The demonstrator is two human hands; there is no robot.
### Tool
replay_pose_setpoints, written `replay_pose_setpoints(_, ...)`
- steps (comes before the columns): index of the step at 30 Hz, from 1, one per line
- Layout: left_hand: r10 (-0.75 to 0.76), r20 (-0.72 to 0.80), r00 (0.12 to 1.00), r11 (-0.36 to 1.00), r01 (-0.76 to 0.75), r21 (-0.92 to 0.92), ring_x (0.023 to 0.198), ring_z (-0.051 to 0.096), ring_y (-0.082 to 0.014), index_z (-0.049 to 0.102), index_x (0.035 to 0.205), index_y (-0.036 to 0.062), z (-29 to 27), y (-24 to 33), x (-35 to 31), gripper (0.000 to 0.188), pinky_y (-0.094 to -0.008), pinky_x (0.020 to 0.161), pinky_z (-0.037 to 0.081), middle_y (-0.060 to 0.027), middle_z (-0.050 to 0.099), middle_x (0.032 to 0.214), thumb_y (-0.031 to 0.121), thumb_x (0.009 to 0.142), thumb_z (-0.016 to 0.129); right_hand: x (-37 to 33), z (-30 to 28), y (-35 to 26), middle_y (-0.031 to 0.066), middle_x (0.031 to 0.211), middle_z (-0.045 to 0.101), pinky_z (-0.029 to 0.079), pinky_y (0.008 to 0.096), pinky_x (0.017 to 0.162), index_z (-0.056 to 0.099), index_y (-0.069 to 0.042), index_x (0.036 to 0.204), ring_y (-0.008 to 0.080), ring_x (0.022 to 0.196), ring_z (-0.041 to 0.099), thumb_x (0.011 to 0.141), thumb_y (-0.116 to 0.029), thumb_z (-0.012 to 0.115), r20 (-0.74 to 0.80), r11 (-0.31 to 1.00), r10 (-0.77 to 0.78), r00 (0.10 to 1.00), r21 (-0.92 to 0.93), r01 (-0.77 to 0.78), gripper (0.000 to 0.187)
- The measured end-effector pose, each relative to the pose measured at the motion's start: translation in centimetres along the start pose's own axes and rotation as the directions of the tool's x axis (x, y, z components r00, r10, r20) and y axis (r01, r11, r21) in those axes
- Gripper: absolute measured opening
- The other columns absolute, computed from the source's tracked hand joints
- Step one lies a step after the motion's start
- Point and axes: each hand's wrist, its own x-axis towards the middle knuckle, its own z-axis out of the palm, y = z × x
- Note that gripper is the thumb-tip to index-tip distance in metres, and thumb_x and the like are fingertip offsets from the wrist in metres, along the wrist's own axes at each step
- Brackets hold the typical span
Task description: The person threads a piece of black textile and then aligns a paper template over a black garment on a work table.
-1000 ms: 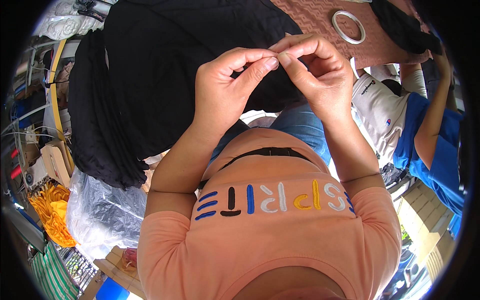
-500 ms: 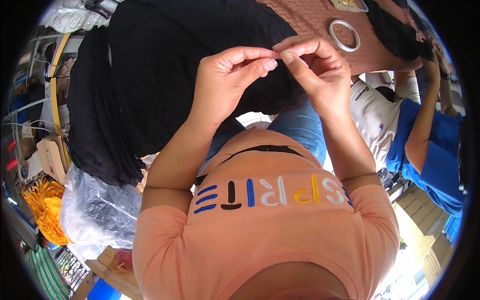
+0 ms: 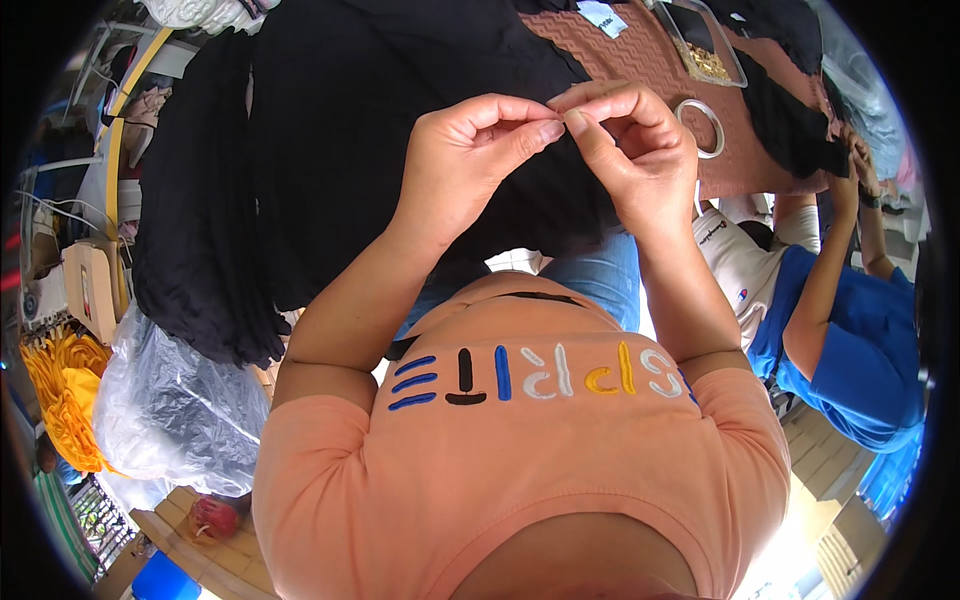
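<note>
The black cloth [image 3: 330,150] lies spread over the counter [image 3: 745,150] in front of the person, its near edge hanging by the jeans [image 3: 598,283]. Above it, the left hand [image 3: 480,165] and the right hand [image 3: 640,155] meet at the fingertips, each with thumb and forefinger drawn close together and the other fingers curled. Whether they grasp anything is too small to tell. The cloth looks matt and soft, gathered into long folds at the left, flatter in the middle.

Right of the hands, a white ring [image 3: 719,135] lies on the counter; beyond it sit a clear box [image 3: 738,60] of gold bits [image 3: 708,62] and a pale slip [image 3: 602,18]. Further right, a co-worker in a blue shirt [image 3: 850,340] has hands [image 3: 857,155] at a black strip [image 3: 785,120]. A clear bag [image 3: 185,410] and an orange bundle [image 3: 65,395] are at lower left.
</note>
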Motion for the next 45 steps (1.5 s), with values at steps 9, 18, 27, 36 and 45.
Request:
replay_pose_setpoints(9, 0.046, -0.056, 0.997, 0.993, -0.04, 0.109, 0.076, 0.062, -0.0075, 0.067, 0.092, -0.0002, -1.2, 0.5, 0.4, 0.016, -0.0189, 0.068, 0.049, -0.0051, 0.067, 0.082, 0.01, 0.08, 0.07, 1.2, 1.5, 0.2, 0.0095, 0.088, 0.065, 0.047, 0.0256, 0.078, 0.059, -0.002, 0.083, 0.013, 0.084, 0.061, 0.078, 0.006, 0.063, 0.013, 0.999, -0.037, 0.999, -0.027, 0.037, 0.01)
replay_pose_setpoints(18, 0.101, -0.076, 0.992, 0.984, -0.088, 0.156, 0.074, 0.062, -0.008, 0.068, 0.089, 0.0008, -1.5, 0.5, 0.3, 0.014, -0.0198, 0.068, 0.049, -0.0048, 0.067, 0.081, 0.01, 0.079, 0.07, 1.2, 1.9, 0.3, 0.0096, 0.089, 0.064, 0.047, 0.0261, 0.081, 0.059, -0.001, 0.083, 0.0133, 0.085, 0.061, 0.078, 0.006, 0.062, 0.009, 0.999, -0.033, 0.999, -0.035, 0.033, 0.009)
replay_pose_setpoints(27, 0.11, -0.078, 0.991, 0.983, -0.097, 0.157, 0.074, 0.062, -0.0081, 0.068, 0.089, 0.001, -1.0, 0.5, 0.3, 0.013, -0.02, 0.068, 0.049, -0.0048, 0.067, 0.081, 0.009, 0.079, 0.07, 1.1, 1.6, 0.1, 0.0097, 0.089, 0.064, 0.047, 0.0256, 0.08, 0.059, -0.001, 0.083, 0.013, 0.085, 0.06, 0.077, 0.007, 0.062, 0.002, 0.999, -0.031, 1.0, -0.03, 0.031, 0.009)
replay_pose_setpoints(36, 0.113, -0.074, 0.991, 0.981, -0.1, 0.165, 0.074, 0.062, -0.0077, 0.068, 0.089, 0.0012, -0.9, 0.4, 0.3, 0.013, -0.0195, 0.067, 0.049, -0.0044, 0.067, 0.08, 0.009, 0.078, 0.07, 0.9, 1.4, 0.1, 0.01, 0.09, 0.064, 0.046, 0.0274, 0.083, 0.059, -0.001, 0.083, 0.0136, 0.087, 0.06, 0.078, 0.007, 0.061, -0.003, 0.999, -0.037, 0.999, -0.008, 0.037, 0.01)
replay_pose_setpoints(45, 0.119, -0.082, 0.99, 0.98, -0.103, 0.171, 0.073, 0.061, -0.0074, 0.068, 0.088, 0.0012, -0.7, 0.5, 0.2, 0.013, -0.0195, 0.067, 0.049, -0.0043, 0.067, 0.08, 0.008, 0.078, 0.071, 0.8, 1.4, 0.2, 0.0104, 0.091, 0.064, 0.046, 0.0277, 0.084, 0.058, -0.001, 0.083, 0.014, 0.088, 0.06, 0.078, 0.007, 0.06, -0.003, 0.999, -0.038, 0.999, 0.001, 0.038, 0.009)
